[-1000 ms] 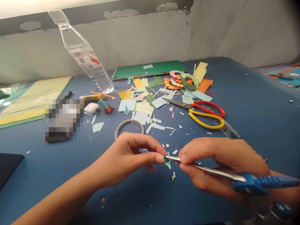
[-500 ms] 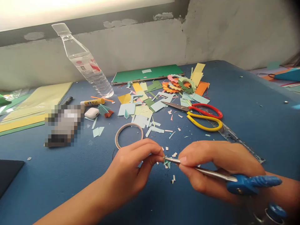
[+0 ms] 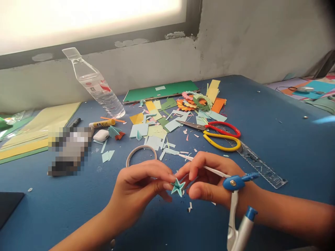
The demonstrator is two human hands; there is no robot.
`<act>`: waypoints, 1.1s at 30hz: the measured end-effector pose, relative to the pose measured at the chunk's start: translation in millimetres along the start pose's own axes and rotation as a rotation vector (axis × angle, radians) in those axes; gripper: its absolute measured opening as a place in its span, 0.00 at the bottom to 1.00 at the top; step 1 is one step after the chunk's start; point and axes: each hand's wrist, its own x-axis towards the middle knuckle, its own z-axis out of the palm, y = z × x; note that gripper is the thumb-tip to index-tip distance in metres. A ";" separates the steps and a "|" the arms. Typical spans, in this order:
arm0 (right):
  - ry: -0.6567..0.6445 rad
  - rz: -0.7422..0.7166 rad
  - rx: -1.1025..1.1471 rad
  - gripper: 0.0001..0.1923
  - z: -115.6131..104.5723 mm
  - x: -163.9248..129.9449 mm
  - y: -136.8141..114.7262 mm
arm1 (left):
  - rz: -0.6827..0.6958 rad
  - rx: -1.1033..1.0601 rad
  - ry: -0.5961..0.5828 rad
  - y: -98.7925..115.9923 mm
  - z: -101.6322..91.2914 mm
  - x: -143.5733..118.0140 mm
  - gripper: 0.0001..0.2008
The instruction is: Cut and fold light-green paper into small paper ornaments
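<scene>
Teal paper star (image 3: 178,187) is pinched in L hand (image 3: 143,183) grip; compass (image 3: 233,182) held in R hand (image 3: 213,176) grip; scissors (image 3: 205,127) seen on counter (image 3: 272,136), approx. 1 o'clock of star.

matt paper star (image 3: 178,188) — compass (image 3: 233,182) of smooth metal and glossy plastic — rough, matt wall (image 3: 235,45)

At upper left, a clear plastic bottle (image 3: 98,87) stands on the blue bench (image 3: 261,122). Red-and-yellow-handled metal scissors (image 3: 205,127) lie right of centre, behind the teal five-pointed paper star (image 3: 178,187).
</scene>
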 end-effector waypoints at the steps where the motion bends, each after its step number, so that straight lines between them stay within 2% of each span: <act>1: 0.015 0.031 0.071 0.11 2.6 -1.2 -0.7 | 0.008 0.009 0.003 -0.4 0.9 -0.6 0.12; 5: 0.092 0.090 0.177 0.12 9.7 -5.3 -4.0 | 0.037 0.056 0.050 -0.3 4.1 -2.5 0.11; 8: 0.121 0.033 0.121 0.11 11.8 -6.9 -3.7 | 0.000 0.051 0.063 0.5 5.8 -3.5 0.10; 10: 0.133 -0.054 0.010 0.11 10.9 -7.3 -1.3 | -0.065 0.031 0.050 0.7 6.0 -4.5 0.08; 13: 0.135 -0.258 -0.221 0.11 6.5 -6.2 5.2 | -0.152 0.025 0.055 0.5 5.4 -6.8 0.07; 16: 0.090 -0.443 -0.369 0.11 1.1 -3.8 12.9 | -0.174 0.110 0.081 1.2 5.8 -9.2 0.10; 19: 0.059 -0.501 -0.433 0.10 -1.7 -2.1 18.5 | -0.162 0.213 0.102 3.0 7.3 -10.1 0.11; 22: 0.053 -0.477 -0.436 0.10 -1.1 -2.2 19.1 | -0.184 0.242 0.090 4.7 7.3 -9.7 0.10; 28: 0.104 -0.200 -0.284 0.09 2.9 -3.6 7.0 | -0.328 0.139 0.074 6.5 4.3 -8.2 0.10; 33: 0.078 -0.100 -0.153 0.10 4.3 -2.3 -1.8 | -0.295 0.097 0.140 7.4 6.7 -6.7 0.05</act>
